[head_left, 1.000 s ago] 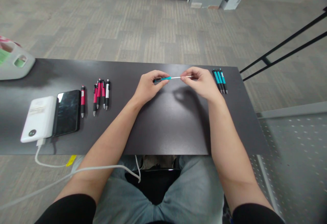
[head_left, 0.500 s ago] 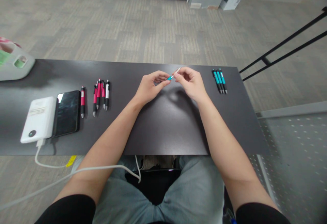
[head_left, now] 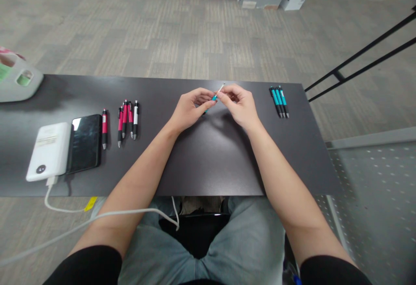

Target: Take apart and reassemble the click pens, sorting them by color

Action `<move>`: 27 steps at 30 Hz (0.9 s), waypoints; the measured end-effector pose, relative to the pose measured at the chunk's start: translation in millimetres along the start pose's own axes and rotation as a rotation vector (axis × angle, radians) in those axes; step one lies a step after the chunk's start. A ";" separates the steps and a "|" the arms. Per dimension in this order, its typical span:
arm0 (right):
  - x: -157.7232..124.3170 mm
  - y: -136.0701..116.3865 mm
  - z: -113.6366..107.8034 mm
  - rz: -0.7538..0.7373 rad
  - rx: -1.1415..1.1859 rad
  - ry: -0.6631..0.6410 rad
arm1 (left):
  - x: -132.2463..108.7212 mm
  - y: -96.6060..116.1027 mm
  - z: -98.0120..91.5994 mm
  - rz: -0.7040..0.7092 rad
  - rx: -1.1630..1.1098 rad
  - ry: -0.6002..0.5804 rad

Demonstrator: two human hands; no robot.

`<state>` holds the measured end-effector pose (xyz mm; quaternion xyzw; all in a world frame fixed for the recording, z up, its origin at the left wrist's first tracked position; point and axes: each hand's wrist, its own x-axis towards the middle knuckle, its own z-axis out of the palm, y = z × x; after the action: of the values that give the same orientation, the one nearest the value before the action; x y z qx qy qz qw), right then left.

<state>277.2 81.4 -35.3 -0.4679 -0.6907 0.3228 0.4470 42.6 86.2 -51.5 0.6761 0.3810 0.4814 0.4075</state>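
Observation:
Near the far edge of the dark table, my left hand point(head_left: 191, 108) is closed on a teal pen barrel point(head_left: 214, 97), mostly covered by its fingers. My right hand point(head_left: 238, 103) meets it from the right, thumb and index finger pinching a thin white refill point(head_left: 221, 88) that slants up out of the barrel. Three teal pens point(head_left: 279, 102) lie side by side at the table's right. To the left are several pink pens point(head_left: 125, 118) and a white pen point(head_left: 135, 119), with one more pink pen point(head_left: 104, 127) beside the phone.
A black phone point(head_left: 84, 143) and a white power bank point(head_left: 48, 150) with a white cable point(head_left: 130, 212) lie on the left of the table point(head_left: 208, 163). A whitish plastic container point(head_left: 21, 79) stands at the far left. Black metal bars point(head_left: 364, 62) rise beyond the right edge.
Both hands have shifted slightly left. The white refill now points up more steeply, and more of the teal barrel shows below my left fingers.

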 end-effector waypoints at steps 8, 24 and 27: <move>-1.7 13.2 8.7 0.018 -0.269 -0.025 | 3.8 6.7 -10.9 -0.044 0.060 0.113; 10.3 28.2 1.8 0.158 0.110 0.186 | -0.6 6.9 -11.5 -0.072 0.207 0.046; 15.2 34.6 -6.9 0.126 0.231 0.301 | -1.2 8.3 -10.5 -0.063 0.220 0.022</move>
<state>293.4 108.0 -57.7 -0.4988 -0.5438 0.3534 0.5750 33.3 84.0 -42.1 0.6990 0.4570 0.4311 0.3416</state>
